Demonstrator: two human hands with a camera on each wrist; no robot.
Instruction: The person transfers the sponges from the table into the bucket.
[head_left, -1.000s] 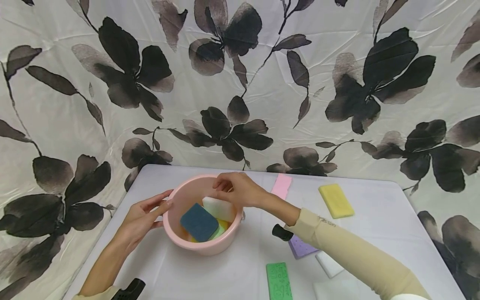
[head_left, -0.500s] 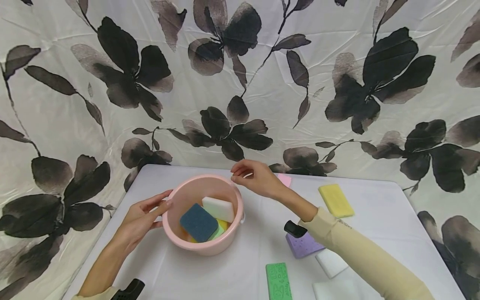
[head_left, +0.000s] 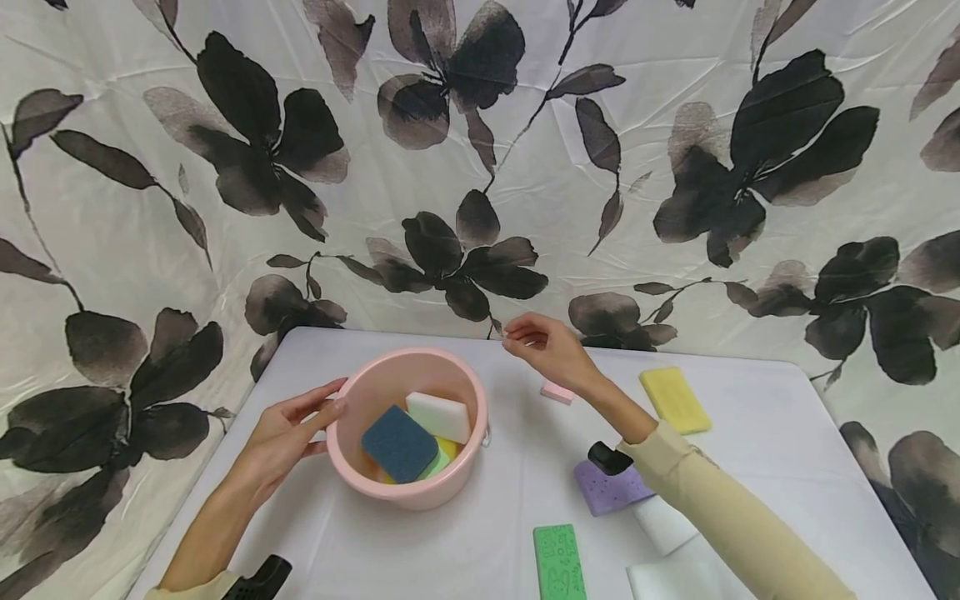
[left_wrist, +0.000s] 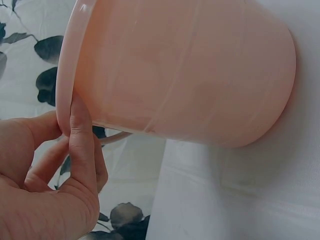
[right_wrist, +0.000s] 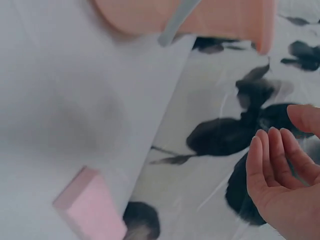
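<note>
The left hand [head_left: 281,435] is pressing relaxed fingers against the pink tub's [head_left: 450,487] rim, seemingly steadying it. The right hand [head_left: 550,350] is hovering loosely open, holding nothing, above the pink sponge [head_left: 557,392] lying just beside the tub.

Table [head_left: 750,433], white cover. On it: pink tub [head_left: 408,487], pink sponge [head_left: 557,392], yellow sponge [head_left: 674,400], purple sponge [head_left: 603,490], green sponge [head_left: 558,562]. Two white sponges [head_left: 660,527] near the front right edge.
</note>
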